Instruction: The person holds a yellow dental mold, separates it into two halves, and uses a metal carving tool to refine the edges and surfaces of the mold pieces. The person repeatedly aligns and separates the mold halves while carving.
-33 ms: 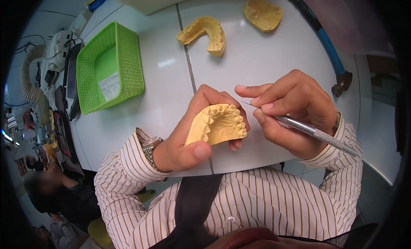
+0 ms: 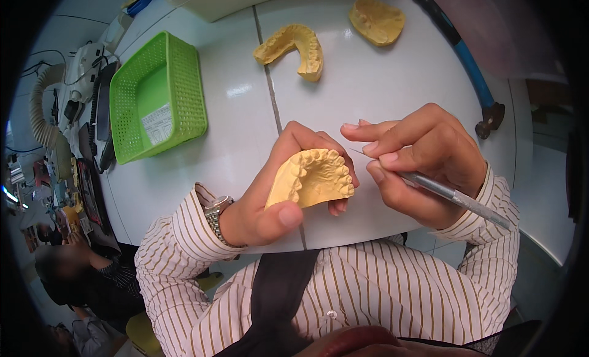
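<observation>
Just above the table's near edge, my left hand (image 2: pixel 270 213) is closed round a yellow plaster dental cast (image 2: pixel 316 182). The cast's row of teeth and ridged palate face up, and my thumb presses its near left side. My right hand (image 2: pixel 423 166) pinches a slim metal craft knife (image 2: pixel 451 194) like a pen. Its knurled handle slants down to the right, and its thin pointed tip shows past my fingertips. A small gap separates that tip from the cast. My right index finger stretches out above the tip.
Farther back on the white table (image 2: pixel 233 117) lie a horseshoe-shaped yellow cast (image 2: pixel 310 50) and another yellow cast (image 2: pixel 377 22). A green plastic basket (image 2: pixel 199 93) holding a printed slip stands at left. A blue-handled hammer (image 2: pixel 472 68) lies at right. Another person (image 2: pixel 61 265) sits far left.
My right hand has shifted slightly to the right with the craft knife, drawing the tip a little away from the cast. My left hand and the cast have stayed still.
</observation>
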Demonstrator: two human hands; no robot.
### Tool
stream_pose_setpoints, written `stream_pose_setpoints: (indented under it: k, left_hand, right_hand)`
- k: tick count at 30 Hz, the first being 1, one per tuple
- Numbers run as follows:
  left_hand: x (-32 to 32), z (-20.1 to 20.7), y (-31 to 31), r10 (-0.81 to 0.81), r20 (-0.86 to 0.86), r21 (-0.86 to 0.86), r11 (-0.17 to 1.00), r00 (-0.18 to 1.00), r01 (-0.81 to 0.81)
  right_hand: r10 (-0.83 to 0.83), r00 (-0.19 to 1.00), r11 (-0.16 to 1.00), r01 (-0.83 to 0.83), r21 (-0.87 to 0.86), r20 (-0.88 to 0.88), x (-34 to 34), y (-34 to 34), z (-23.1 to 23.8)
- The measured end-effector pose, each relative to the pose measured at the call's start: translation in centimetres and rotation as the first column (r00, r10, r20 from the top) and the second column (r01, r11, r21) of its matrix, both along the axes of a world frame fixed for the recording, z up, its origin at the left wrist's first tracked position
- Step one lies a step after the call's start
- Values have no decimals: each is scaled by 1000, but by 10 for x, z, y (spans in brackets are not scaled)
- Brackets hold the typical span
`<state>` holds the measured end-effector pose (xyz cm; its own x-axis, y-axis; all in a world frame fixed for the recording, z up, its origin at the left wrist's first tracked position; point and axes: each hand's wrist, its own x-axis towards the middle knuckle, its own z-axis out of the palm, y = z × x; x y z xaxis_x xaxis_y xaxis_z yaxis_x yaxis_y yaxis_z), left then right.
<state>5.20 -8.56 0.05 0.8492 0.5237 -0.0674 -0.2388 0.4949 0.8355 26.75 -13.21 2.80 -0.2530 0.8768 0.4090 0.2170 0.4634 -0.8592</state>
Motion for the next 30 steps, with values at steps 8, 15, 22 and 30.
stream_pose_setpoints:
  k: [8, 15, 22, 30]
  left_hand:
    - [-1, 0, -2, -23, 42, -5, 1000, 999, 23]
    - [1, -4, -1, -25, 99, 38, 999, 995, 21]
    - [2, -16, -10, -30, 234, 177, 984, 972, -12]
    - [3, -11, -1, -96, 17, 609, 790, 995, 66]
  right_hand:
    - [30, 991, 987, -51, 154, 134, 3, 4, -3]
    - [29, 981, 989, -56, 134, 192, 6, 4, 4]
    - [94, 995, 994, -97, 52, 44, 1, -7, 5]
    - [69, 997, 997, -70, -32, -19, -7, -14, 2]
